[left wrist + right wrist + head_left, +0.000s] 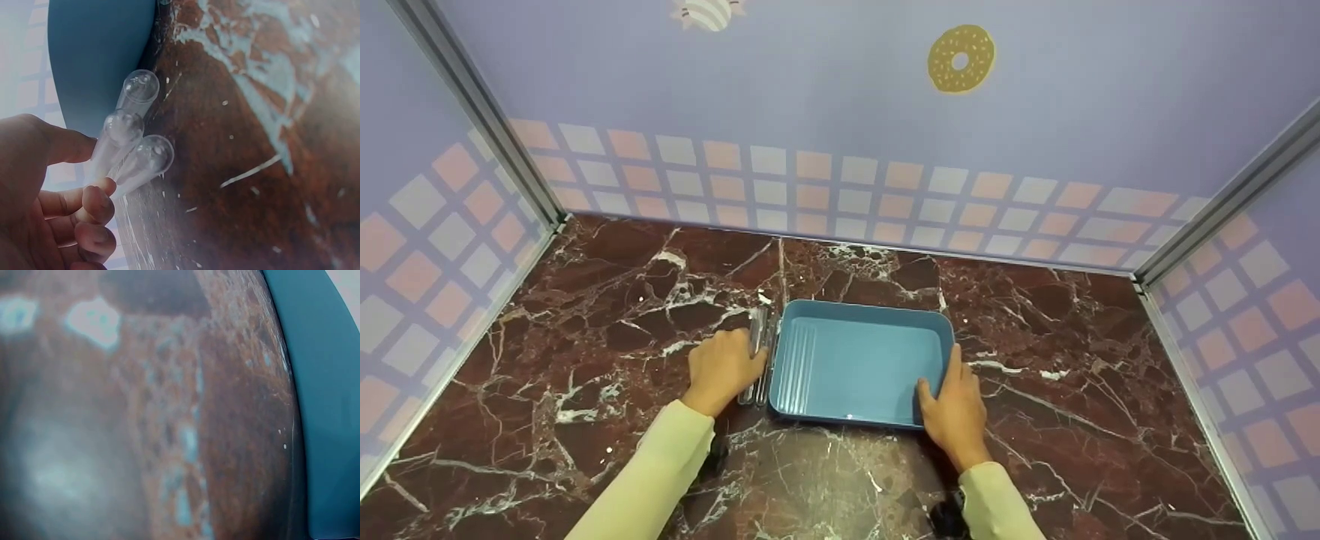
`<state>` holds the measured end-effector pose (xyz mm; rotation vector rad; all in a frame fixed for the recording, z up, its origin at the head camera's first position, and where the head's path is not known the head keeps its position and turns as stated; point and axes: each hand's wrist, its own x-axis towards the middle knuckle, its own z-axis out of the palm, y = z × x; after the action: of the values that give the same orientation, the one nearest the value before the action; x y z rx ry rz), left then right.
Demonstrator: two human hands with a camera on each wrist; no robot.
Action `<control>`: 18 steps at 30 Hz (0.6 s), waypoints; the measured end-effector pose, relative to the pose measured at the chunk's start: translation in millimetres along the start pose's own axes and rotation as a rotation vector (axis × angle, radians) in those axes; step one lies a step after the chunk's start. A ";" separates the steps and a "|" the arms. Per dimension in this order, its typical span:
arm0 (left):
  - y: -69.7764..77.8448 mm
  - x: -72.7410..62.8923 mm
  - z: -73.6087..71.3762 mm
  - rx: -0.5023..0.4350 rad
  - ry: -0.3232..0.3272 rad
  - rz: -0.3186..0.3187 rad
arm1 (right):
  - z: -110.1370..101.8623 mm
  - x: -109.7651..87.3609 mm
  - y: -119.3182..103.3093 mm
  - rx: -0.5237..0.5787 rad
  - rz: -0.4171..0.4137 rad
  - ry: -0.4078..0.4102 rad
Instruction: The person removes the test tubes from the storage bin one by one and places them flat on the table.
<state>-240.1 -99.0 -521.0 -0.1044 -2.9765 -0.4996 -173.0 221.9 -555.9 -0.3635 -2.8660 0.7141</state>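
Tubes (124, 132), three of them, clear and round-ended, are pinched by the left hand (724, 367), thumb on one side, index finger on the other; how many are actually gripped can't be told. The tubes are bunched together, located just outside the left edge of the tray (862, 367) and set roughly parallel to it. Whether they are touching the table (1072, 375) can't be told. The remaining left-hand fingers are curled below the index finger. The tray is blue, shallow and rectangular, placed upright mid-table, between the left and right edges, with its long sides roughly along the table's back edge. Ribs (795, 367) are seen inside at its left end. The tray's right wall, toward the near corner, is gripped by the right hand (958, 405): thumb inside, fingers outside. In the right wrist view the tray's outer wall is seen beside the table surface, partly blurred. The table is dark red with white veins, bordered at back, left and right by lilac panels (847, 97). Pink and white squares (814, 191) are printed low on the panels, a doughnut (979, 56) higher up on the back one. Metal posts (506, 142) are fitted at both back corners of the table. Both forearms are covered by pale sleeves (649, 472).
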 end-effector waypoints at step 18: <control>2.3 -2.4 -4.5 0.011 -0.008 -0.008 | 0.7 0.4 1.1 0.012 -0.001 -0.002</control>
<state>-237.0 -98.4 -516.4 -0.0943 -2.9879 -0.4852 -173.3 222.6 -557.0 -0.3594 -2.8621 0.7317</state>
